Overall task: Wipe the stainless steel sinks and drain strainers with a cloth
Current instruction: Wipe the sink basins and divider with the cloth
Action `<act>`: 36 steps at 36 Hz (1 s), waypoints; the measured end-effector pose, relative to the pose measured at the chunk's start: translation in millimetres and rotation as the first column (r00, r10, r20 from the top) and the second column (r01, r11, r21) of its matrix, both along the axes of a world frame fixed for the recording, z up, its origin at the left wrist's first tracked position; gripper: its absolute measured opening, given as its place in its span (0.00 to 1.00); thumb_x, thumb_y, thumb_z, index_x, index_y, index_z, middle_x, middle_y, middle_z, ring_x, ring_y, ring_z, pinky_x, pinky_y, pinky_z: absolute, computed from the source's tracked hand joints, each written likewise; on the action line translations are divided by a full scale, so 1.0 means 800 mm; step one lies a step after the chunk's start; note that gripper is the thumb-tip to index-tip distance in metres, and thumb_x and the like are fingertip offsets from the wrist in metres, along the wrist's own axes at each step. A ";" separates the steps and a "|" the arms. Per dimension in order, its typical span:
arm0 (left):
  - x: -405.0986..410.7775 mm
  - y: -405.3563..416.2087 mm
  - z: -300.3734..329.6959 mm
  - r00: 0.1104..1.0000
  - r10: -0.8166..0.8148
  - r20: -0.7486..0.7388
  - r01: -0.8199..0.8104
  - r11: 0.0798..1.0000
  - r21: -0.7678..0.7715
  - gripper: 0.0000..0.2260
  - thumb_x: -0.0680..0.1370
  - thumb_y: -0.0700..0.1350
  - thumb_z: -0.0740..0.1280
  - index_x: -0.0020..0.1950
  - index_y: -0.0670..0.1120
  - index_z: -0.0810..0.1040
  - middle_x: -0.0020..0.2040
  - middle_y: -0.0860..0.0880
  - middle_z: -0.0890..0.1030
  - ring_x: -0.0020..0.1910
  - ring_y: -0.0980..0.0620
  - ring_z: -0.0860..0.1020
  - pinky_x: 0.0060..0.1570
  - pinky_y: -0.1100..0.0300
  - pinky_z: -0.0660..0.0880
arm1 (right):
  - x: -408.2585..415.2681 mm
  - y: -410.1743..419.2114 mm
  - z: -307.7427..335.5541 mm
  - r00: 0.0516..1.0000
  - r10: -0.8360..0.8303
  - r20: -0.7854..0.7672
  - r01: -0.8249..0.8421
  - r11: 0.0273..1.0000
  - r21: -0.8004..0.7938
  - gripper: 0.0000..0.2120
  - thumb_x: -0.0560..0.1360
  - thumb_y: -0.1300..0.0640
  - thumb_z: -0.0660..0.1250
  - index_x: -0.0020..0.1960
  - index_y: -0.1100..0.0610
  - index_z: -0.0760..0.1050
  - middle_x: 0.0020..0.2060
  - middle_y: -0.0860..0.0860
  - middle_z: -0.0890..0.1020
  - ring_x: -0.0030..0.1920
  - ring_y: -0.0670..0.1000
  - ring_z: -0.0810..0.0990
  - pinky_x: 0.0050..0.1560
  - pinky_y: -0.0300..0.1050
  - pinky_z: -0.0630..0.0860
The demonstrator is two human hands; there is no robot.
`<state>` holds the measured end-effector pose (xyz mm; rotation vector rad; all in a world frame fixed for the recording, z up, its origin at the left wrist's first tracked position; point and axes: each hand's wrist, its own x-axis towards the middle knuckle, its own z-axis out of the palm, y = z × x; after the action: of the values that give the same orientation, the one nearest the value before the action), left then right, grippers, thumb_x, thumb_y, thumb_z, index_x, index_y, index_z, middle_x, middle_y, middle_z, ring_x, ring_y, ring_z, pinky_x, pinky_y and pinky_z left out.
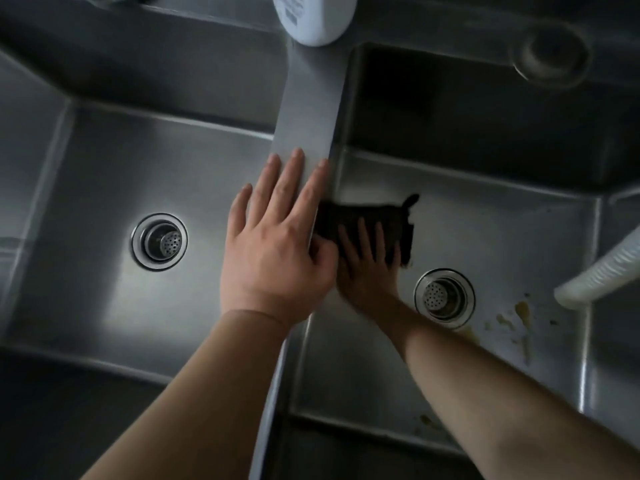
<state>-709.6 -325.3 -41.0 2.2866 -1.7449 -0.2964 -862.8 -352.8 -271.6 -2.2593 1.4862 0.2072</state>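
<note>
Two stainless steel basins are filling the view: the left sink [104,188] and the right sink [485,216], with a flat steel divider [308,109] running between them. The left hand [277,244] is lying flat on the near part of that divider, fingers straight and spread, palm down, holding nothing. The right hand [367,268] is reaching down into the right sink just beside it, fingers extended and pressing a dark cloth [367,220] against the basin floor — the cloth is sitting under and beyond the fingertips, hard up against the divider wall, its left edge partly hidden behind the left hand. The two hands are lying side by side, nearly touching in the view, though at different heights.

A white ribbed hose [602,268] is coming in from the right edge into the right sink. A white bottle [315,19] is standing at the far end of the divider. The right drain strainer [445,296] is sitting just right of the right wrist, yellowish stains [521,311] beside it; the left drain strainer [160,241] is sitting well left of the left hand.
</note>
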 end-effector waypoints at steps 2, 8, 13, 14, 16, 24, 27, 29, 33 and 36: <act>-0.001 0.000 0.001 1.000 -0.006 -0.005 0.006 1.000 0.006 0.35 0.70 0.49 0.62 0.79 0.52 0.60 0.80 0.49 0.59 0.80 0.48 0.54 0.75 0.46 0.57 | -0.045 0.079 0.003 0.996 0.086 0.014 -0.086 0.996 0.011 0.31 0.80 0.38 0.51 0.80 0.41 0.46 0.80 0.50 0.48 0.80 0.60 0.47 0.73 0.67 0.47; -0.001 -0.001 0.000 1.000 0.009 0.009 -0.009 1.000 -0.005 0.34 0.71 0.49 0.59 0.79 0.52 0.61 0.80 0.49 0.59 0.80 0.48 0.55 0.74 0.48 0.59 | -0.111 0.205 0.007 0.980 0.169 -0.101 -0.166 0.985 0.045 0.32 0.78 0.37 0.56 0.80 0.40 0.52 0.79 0.49 0.59 0.79 0.59 0.54 0.71 0.67 0.53; 0.002 0.001 -0.005 1.000 0.003 0.008 -0.003 1.000 -0.015 0.34 0.71 0.50 0.60 0.79 0.52 0.61 0.80 0.50 0.59 0.80 0.48 0.54 0.73 0.48 0.60 | -0.059 0.115 0.009 0.999 0.029 -0.034 -0.027 0.998 0.058 0.31 0.78 0.38 0.53 0.80 0.41 0.52 0.79 0.50 0.57 0.79 0.59 0.54 0.71 0.66 0.53; 0.002 0.001 -0.006 1.000 0.005 0.009 -0.005 1.000 -0.014 0.35 0.71 0.50 0.61 0.79 0.53 0.60 0.80 0.50 0.59 0.80 0.48 0.54 0.72 0.49 0.60 | -0.041 0.080 0.008 0.999 -0.041 -0.022 0.042 0.998 0.039 0.31 0.78 0.39 0.54 0.79 0.41 0.53 0.79 0.50 0.57 0.79 0.59 0.54 0.72 0.66 0.53; 0.001 0.001 -0.006 1.000 0.004 0.007 -0.004 1.000 -0.012 0.36 0.70 0.49 0.63 0.79 0.53 0.61 0.80 0.50 0.60 0.79 0.48 0.55 0.72 0.49 0.61 | -0.003 0.000 0.003 0.981 -0.195 0.002 0.195 0.980 0.026 0.31 0.79 0.38 0.54 0.79 0.40 0.50 0.81 0.49 0.53 0.80 0.58 0.50 0.73 0.68 0.49; 0.003 0.002 -0.009 1.000 -0.015 0.003 0.015 0.999 -0.034 0.35 0.70 0.50 0.62 0.79 0.52 0.62 0.79 0.49 0.61 0.79 0.47 0.56 0.75 0.49 0.58 | 0.055 -0.126 0.013 0.962 -0.274 -0.017 0.273 0.946 0.173 0.30 0.81 0.37 0.47 0.78 0.36 0.38 0.80 0.46 0.37 0.79 0.56 0.33 0.73 0.69 0.37; 0.003 0.002 -0.011 1.000 -0.029 0.012 0.030 0.997 -0.071 0.34 0.70 0.50 0.61 0.78 0.51 0.64 0.79 0.48 0.62 0.79 0.46 0.57 0.77 0.49 0.54 | 0.040 -0.096 0.015 0.989 -0.145 -0.030 0.148 0.979 0.142 0.30 0.81 0.38 0.48 0.78 0.36 0.38 0.80 0.46 0.38 0.79 0.55 0.34 0.74 0.68 0.38; 0.002 0.003 -0.009 1.000 -0.029 0.010 0.029 0.996 -0.080 0.33 0.71 0.49 0.62 0.78 0.51 0.65 0.78 0.48 0.63 0.79 0.45 0.58 0.78 0.48 0.52 | 0.033 -0.061 0.015 0.996 -0.089 -0.032 0.093 0.983 0.160 0.31 0.81 0.37 0.50 0.78 0.36 0.38 0.80 0.45 0.38 0.79 0.54 0.34 0.73 0.67 0.37; 0.000 0.009 0.001 0.998 -0.061 0.000 0.061 0.998 -0.022 0.32 0.74 0.48 0.60 0.79 0.49 0.62 0.79 0.47 0.61 0.79 0.45 0.56 0.78 0.51 0.51 | 0.010 0.030 0.013 0.998 0.059 -0.038 -0.049 0.972 0.229 0.31 0.80 0.35 0.47 0.78 0.37 0.36 0.79 0.45 0.34 0.78 0.54 0.31 0.73 0.68 0.35; -0.001 0.016 0.010 0.995 -0.096 0.012 0.096 0.995 0.001 0.27 0.79 0.49 0.56 0.78 0.47 0.63 0.79 0.46 0.62 0.79 0.46 0.56 0.78 0.53 0.49 | -0.025 0.103 0.026 0.967 0.251 -0.049 -0.228 0.933 0.280 0.31 0.81 0.36 0.46 0.78 0.38 0.35 0.79 0.46 0.33 0.78 0.56 0.30 0.74 0.70 0.38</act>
<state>-710.3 -312.2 -33.0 2.2131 -1.8635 -0.3015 -883.0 -270.6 -251.1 -2.2206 1.1350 0.5520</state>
